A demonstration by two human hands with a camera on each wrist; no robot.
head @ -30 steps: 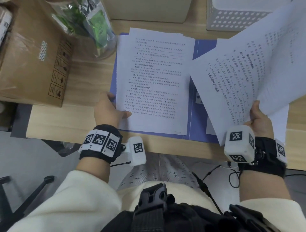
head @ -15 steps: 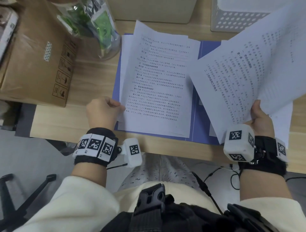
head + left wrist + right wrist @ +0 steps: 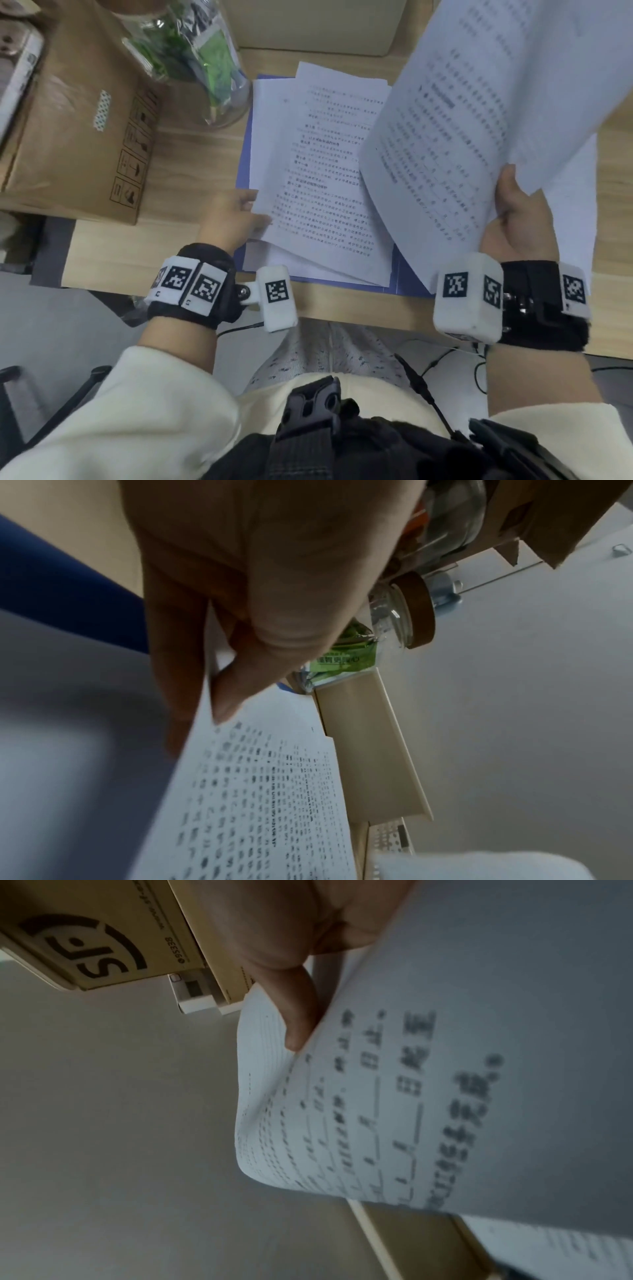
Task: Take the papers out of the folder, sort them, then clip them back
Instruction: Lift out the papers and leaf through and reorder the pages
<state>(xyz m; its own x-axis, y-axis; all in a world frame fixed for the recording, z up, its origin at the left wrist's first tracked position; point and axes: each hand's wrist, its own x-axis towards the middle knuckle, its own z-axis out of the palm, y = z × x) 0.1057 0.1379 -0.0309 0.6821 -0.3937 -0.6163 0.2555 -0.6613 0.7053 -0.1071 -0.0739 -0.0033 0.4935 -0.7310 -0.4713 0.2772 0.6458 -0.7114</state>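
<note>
An open blue folder (image 3: 244, 164) lies on the wooden desk with printed sheets on it. My left hand (image 3: 236, 216) pinches the left edge of the top printed sheet (image 3: 325, 178) between thumb and fingers; the left wrist view shows the sheet (image 3: 260, 791) lifted off the blue folder (image 3: 51, 582). My right hand (image 3: 517, 219) grips a stack of printed papers (image 3: 479, 113) raised over the folder's right half. In the right wrist view the thumb (image 3: 294, 1004) presses on the curling papers (image 3: 411, 1096). More white sheets (image 3: 575, 192) lie under the raised stack.
A cardboard box (image 3: 75, 113) stands at the left. A glass jar (image 3: 202, 58) with green packets sits beside the folder's far left corner. A beige box (image 3: 315, 20) stands at the back. The desk's front edge (image 3: 342, 305) runs just before my wrists.
My left hand has gone from resting on the sheet's corner to pinching its left edge and lifting it. My right hand has brought its stack leftward and higher over the folder.
</note>
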